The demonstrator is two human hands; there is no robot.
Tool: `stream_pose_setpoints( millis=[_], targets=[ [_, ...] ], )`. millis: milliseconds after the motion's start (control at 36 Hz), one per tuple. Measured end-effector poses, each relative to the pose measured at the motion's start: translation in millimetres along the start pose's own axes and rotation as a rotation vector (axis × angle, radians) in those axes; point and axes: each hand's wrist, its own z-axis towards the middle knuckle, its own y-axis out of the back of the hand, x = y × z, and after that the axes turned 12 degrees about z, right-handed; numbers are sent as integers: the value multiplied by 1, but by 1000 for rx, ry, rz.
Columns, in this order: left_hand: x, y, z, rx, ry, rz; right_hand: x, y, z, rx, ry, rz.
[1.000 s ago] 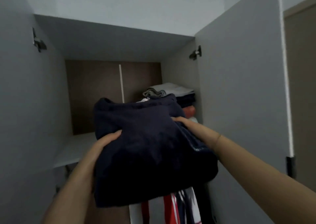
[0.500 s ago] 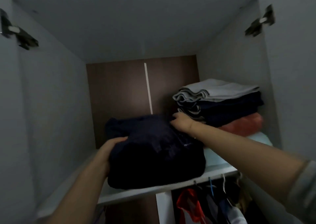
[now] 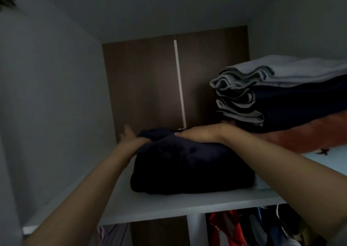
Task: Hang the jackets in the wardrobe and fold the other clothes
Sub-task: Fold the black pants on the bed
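With the right hand (image 3: pixel 197 136) pressed flat on the bundle (image 3: pixel 191 163) and the left hand (image 3: pixel 131 136) spread open beside it, the folds could be undone if it is shoved further.

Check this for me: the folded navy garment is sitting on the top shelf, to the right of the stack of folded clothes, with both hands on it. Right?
Not quite. The head view shows the folded navy garment to the left of the stack of folded clothes. It does sit on the top shelf, with the left hand and right hand on it.

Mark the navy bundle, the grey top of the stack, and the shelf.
navy bundle (image 3: pixel 187 167), head view, middle of its front face
grey top (image 3: pixel 293 73), head view, its upper surface
shelf (image 3: pixel 159 204), head view, bare front part
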Motion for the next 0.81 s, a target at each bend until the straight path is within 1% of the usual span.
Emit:
stream_pose_setpoints(
  millis=[28,56,83,139,167,194,222,250,278,361,444,528,583,639,722,806],
  targets=[
    [-4,4,7,-39,-43,81,0,-1,-3,21,3,9],
    [-11,8,10,-12,-102,181,-3,-2,-3,22,43,5],
    [-20,9,11,29,-155,224,-8,-2,1,1,74,14],
    [-32,-3,8,192,-253,310,-14,-4,3,-26,120,35],
    [-30,-15,9,251,-313,422,-18,-7,3,-57,120,57],
    [-24,-27,9,309,-345,487,-23,-9,5,-79,128,78],
    [-16,-41,12,366,-324,538,-26,-10,7,-106,121,79],
    [-5,-52,16,391,-308,595,-27,-13,7,-112,117,62],
    [3,-58,19,376,-333,665,-25,-16,6,-93,112,22],
    [8,-56,24,381,-292,661,-20,-22,6,-72,151,-147],
    [5,-50,19,397,-293,704,-14,-25,3,-99,130,-141],
    [3,-44,12,366,-240,558,-11,-29,-3,-131,89,-120],
    [0,-38,0,314,-236,359,-5,-33,-13,-174,131,-61],
    [0,-31,-10,322,-233,140,-3,-33,-25,-240,178,29],
    [2,-10,-32,260,-194,-102,2,-27,-51,-358,229,21],
    [3,13,-63,175,-166,-264,12,-31,-88,-454,293,140]
  ],
)
